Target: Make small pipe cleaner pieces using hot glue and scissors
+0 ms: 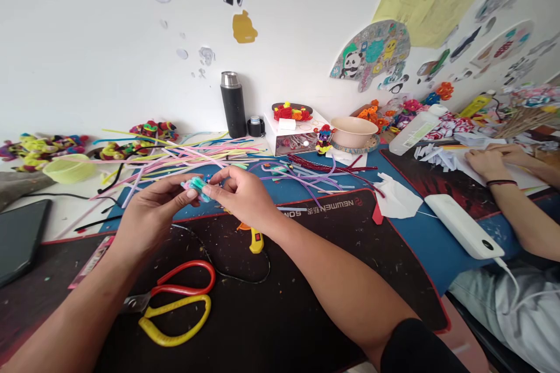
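A small teal and pink fuzzy pipe-cleaner piece [199,184] is pinched between my two hands above the black desk mat. My left hand [151,207] grips it from the left with thumb and fingers. From the right, my right hand [240,192] closes on it with thumb and forefinger; the fingers hide part of it. Below the hands lie scissors [151,332] with one red and one yellow handle, their blades partly behind my left forearm. A yellow handle with a red switch [256,241], apparently of a glue gun, shows beneath my right wrist, near a dark cord.
Loose pipe cleaners [175,157] spread behind the hands. A black thermos [233,106], a white drawer box [289,140] and a beige bowl [353,132] stand by the wall. A white power bank [464,226] lies at right, near another person's hands [481,160]. A dark tablet [21,239] lies left.
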Demonstrator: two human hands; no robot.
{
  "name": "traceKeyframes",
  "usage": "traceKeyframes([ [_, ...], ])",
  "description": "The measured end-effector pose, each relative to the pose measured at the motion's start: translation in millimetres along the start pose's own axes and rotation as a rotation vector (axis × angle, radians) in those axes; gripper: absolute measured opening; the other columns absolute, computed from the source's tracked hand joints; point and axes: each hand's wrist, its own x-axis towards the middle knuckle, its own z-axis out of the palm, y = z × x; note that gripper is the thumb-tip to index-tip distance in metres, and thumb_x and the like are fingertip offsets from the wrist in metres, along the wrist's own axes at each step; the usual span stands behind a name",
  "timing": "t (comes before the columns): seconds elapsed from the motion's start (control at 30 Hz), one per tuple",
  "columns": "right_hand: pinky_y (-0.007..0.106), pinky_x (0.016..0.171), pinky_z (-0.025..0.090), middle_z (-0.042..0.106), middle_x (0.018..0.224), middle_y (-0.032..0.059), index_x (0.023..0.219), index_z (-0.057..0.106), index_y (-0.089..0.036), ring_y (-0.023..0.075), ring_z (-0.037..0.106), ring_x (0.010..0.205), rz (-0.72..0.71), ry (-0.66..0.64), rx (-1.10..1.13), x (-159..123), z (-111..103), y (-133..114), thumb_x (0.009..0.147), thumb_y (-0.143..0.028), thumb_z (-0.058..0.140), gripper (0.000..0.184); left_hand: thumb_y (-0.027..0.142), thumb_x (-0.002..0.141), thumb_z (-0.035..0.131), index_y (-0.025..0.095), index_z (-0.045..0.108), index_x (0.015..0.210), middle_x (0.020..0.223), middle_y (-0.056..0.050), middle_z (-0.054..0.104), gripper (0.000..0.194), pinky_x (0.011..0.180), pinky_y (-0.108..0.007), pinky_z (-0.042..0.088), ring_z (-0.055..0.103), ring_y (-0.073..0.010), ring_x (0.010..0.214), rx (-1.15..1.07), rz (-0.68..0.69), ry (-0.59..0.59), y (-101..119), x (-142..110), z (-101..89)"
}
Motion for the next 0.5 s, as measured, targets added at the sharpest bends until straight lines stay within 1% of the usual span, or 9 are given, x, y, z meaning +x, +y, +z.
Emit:
traceKeyframes([
  [0.13,0.024,0.052,0.034,0.054,0.065,-0.0062,0.1,0.066,-0.022,0.0118,0.049,0.058,0.097,-0.066,0.117,2.0,-3.3,-1.8,0.083,-0.054,0.086,0.041,0.045,0.064,0.1,0.027,0.087,0.095,0.084,-0.001,0.081,0.038,0.071,-0.026,0.058,0.069,-0.0159,0.07,-0.069,0.015,-0.015,1.1,-0.8,0.3],
  [0.2,0.023,0.052,0.035,0.054,0.067,-0.0056,0.097,0.066,-0.022,0.0113,0.048,0.058,0.125,-0.083,0.175,3.5,-3.9,-1.3,0.08,-0.054,0.09,0.044,0.045,0.061,0.101,0.027,0.088,0.092,0.086,-0.001,0.083,0.037,0.07,-0.026,0.059,0.069,-0.0159,0.07,-0.115,0.015,-0.017,2.5,-1.6,1.9],
  [0.3,0.022,0.05,0.036,0.054,0.069,-0.005,0.097,0.067,-0.021,0.0107,0.048,0.058,0.15,-0.118,0.242,5.4,-3.7,0.9,0.076,-0.055,0.093,0.048,0.043,0.06,0.102,0.027,0.089,0.092,0.09,-0.002,0.084,0.039,0.071,-0.025,0.06,0.071,-0.0156,0.07,-0.173,0.009,-0.021,4.4,-2.7,3.9],
  [0.5,0.021,0.046,0.032,0.052,0.067,-0.0054,0.102,0.069,-0.02,0.0091,0.043,0.055,0.176,-0.184,0.293,5.7,-4.1,3.0,0.075,-0.056,0.094,0.051,0.043,0.056,0.104,0.029,0.09,0.091,0.078,-0.001,0.081,0.041,0.071,-0.025,0.06,0.07,-0.0146,0.067,-0.225,-0.008,-0.028,6.1,-2.5,3.6],
])
